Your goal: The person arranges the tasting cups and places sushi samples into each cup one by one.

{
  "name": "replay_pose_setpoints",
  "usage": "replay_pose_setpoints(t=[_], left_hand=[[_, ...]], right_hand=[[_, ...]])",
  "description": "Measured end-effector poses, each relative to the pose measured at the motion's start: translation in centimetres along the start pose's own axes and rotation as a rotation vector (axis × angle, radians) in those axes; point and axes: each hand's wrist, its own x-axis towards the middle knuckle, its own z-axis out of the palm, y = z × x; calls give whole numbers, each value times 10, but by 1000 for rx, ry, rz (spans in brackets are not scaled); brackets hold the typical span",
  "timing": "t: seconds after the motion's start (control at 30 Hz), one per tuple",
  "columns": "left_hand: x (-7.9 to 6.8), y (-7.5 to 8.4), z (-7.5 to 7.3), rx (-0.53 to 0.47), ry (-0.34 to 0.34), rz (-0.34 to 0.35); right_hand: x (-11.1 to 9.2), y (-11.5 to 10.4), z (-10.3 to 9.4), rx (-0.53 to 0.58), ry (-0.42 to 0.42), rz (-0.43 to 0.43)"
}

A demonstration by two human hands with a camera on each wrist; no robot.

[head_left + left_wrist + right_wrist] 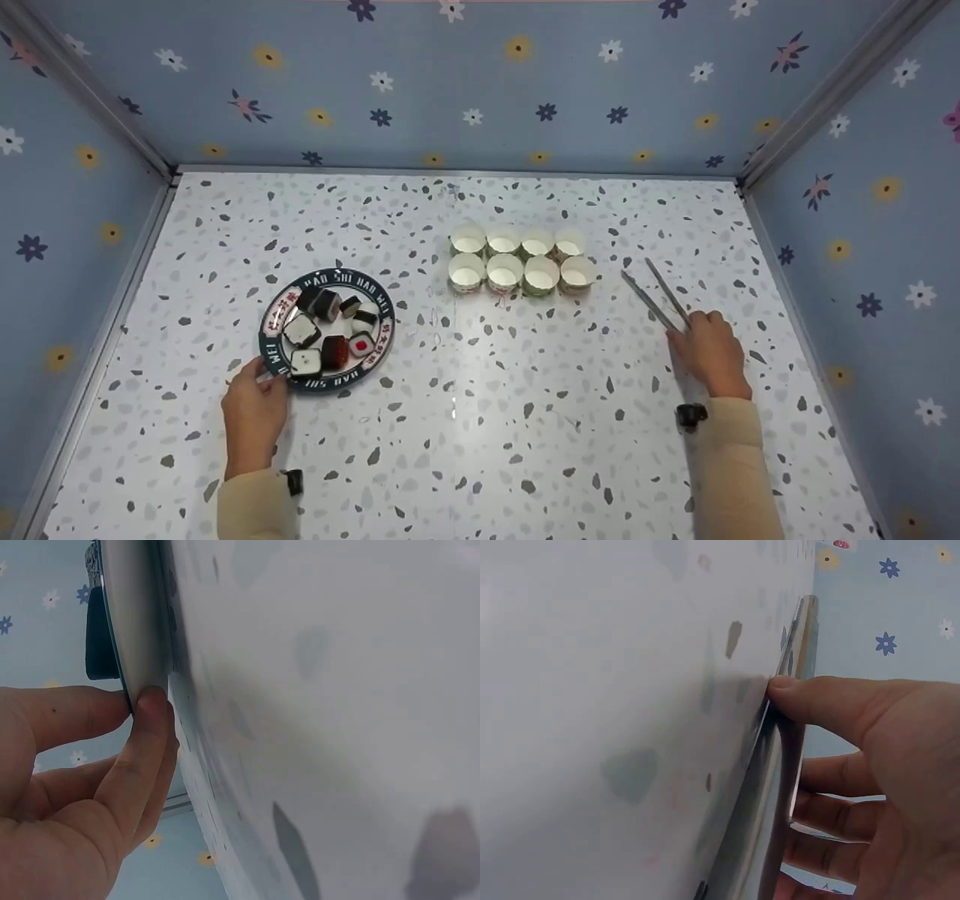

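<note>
My left hand (255,412) pinches the near-left rim of a round plate (271,330) with a dark lettered border. In the left wrist view, the thumb and fingers (150,709) lie on opposite faces of that rim. Several sushi pieces (302,330) sit on the plate, some white, some dark, one with a red centre (361,345). On the right, my right hand (711,351) holds metal tongs (646,300) low at the tabletop, their tips apart and pointing away. In the right wrist view, thumb and fingers are on either side of the tongs (769,787).
Several small paper cups (504,274) stand in two rows at the middle of the speckled white tabletop (480,435), between plate and tongs. Blue flowered panels (480,82) enclose the back and both sides.
</note>
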Motion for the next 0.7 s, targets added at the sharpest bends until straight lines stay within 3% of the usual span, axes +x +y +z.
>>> replay_pose_setpoints(t=[0.2,0.3,0.53,0.7], left_hand=[[1,1,0,10,-16,-23],[1,1,-1,8,-31,-39],[0,1,-2,6,-30,-34],[-1,2,-2,3,-34,-31]], right_hand=[[-5,-7,-4,33,23,-27],[-7,-18,-9,41,74,-58],[-9,-61,-13,54,216,-169],[-11,-94,-10,47,207,-227]])
